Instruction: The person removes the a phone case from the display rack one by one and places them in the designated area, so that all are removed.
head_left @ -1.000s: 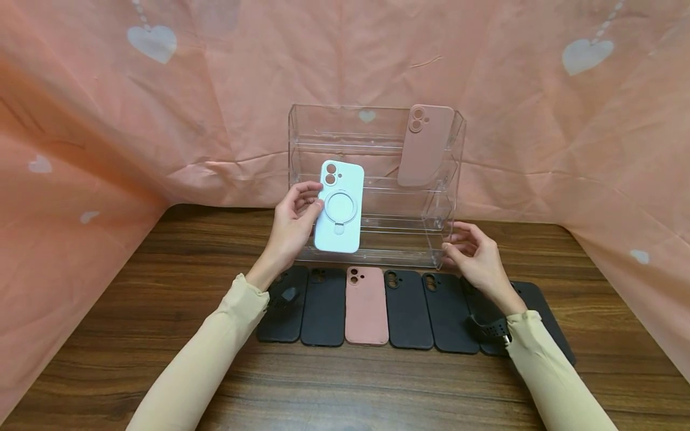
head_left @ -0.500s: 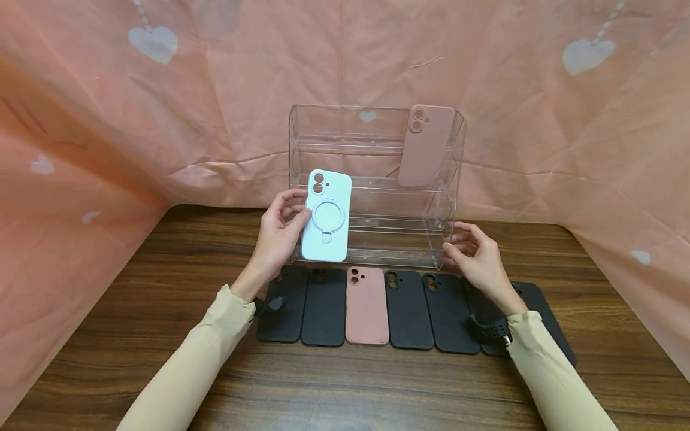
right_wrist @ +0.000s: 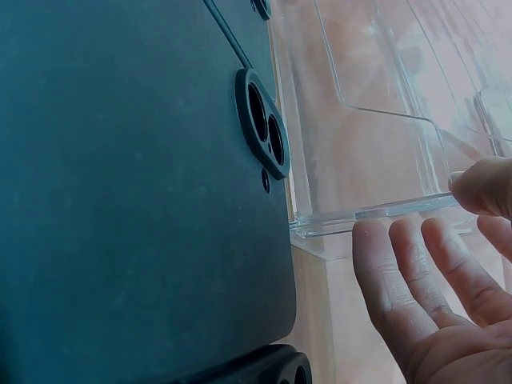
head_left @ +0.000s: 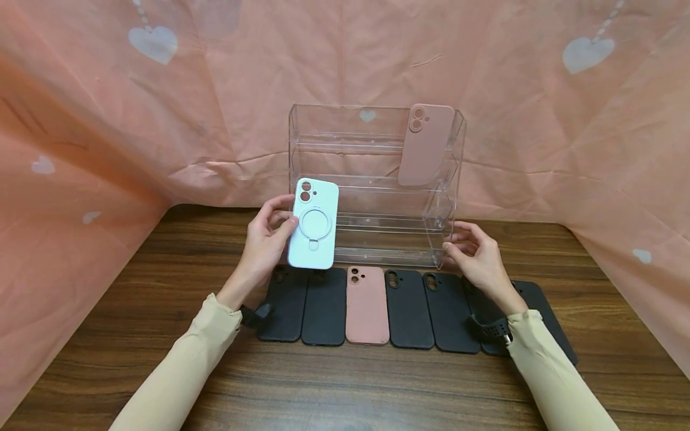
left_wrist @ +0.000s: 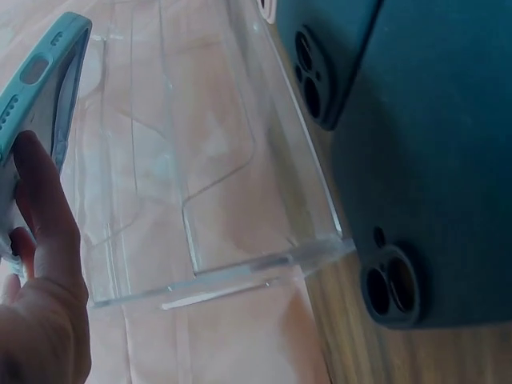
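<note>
My left hand (head_left: 265, 239) grips a white phone case (head_left: 314, 224) by its left edge, thumb on the near face and fingers behind. The case has a ring with a small tab on its back and is upright, slightly tilted, in front of a clear tiered display stand (head_left: 377, 257). In the left wrist view the edge of the phone case (left_wrist: 36, 72) shows above the fingers. My right hand (head_left: 477, 254) holds the stand's right side panel; in the right wrist view the thumb and fingertips (right_wrist: 372, 240) lie on either side of its edge.
A pink phone case (head_left: 426, 143) leans in the stand's upper right. Along its front, on the wooden table (head_left: 323, 389), lies a row of several black phone cases (head_left: 409, 311) with one pink phone case (head_left: 367, 308) among them. A pink cloth (head_left: 242, 72) hangs behind.
My left hand has moved left and down with the white phone case, towards the stand's lower left corner. The right hand stays at the stand's right side.
</note>
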Demonstrator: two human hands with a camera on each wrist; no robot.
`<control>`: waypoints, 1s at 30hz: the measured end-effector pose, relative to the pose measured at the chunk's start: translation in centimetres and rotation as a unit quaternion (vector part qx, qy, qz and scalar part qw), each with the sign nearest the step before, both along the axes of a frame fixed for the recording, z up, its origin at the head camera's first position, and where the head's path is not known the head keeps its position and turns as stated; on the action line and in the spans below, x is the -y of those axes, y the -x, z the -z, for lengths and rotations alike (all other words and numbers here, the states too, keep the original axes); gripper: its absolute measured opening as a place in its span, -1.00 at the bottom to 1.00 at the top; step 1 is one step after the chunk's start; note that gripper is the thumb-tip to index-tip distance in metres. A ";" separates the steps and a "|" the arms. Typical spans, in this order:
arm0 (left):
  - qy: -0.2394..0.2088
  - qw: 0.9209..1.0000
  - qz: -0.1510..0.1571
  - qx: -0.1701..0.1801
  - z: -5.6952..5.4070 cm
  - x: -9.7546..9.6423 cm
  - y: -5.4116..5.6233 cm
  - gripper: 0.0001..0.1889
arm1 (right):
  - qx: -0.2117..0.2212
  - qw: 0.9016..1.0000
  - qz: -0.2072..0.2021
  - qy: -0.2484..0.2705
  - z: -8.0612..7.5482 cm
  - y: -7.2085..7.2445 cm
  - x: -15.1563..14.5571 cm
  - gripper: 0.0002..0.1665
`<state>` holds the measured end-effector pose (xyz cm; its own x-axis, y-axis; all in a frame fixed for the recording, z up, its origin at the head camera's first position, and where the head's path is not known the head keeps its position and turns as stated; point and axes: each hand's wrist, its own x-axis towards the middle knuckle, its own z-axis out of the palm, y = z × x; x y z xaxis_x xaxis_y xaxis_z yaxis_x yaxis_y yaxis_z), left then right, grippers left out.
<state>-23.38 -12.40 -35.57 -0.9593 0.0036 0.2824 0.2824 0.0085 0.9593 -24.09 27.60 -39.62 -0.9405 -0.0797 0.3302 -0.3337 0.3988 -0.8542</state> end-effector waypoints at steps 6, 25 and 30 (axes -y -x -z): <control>0.007 1.000 -0.003 0.015 0.5 1.0 -0.3 -0.54 | 0.003 1.000 -0.001 0.004 0.0 0.1 0.0 -0.43; 0.053 0.996 -0.014 0.063 2.0 4.9 -2.3 -0.55 | 0.011 1.000 -0.001 0.015 0.1 -0.1 0.1 -0.43; 0.053 0.996 -0.012 0.075 2.2 5.7 -2.6 -0.55 | 0.008 1.000 0.001 0.008 0.0 -0.1 0.1 -0.43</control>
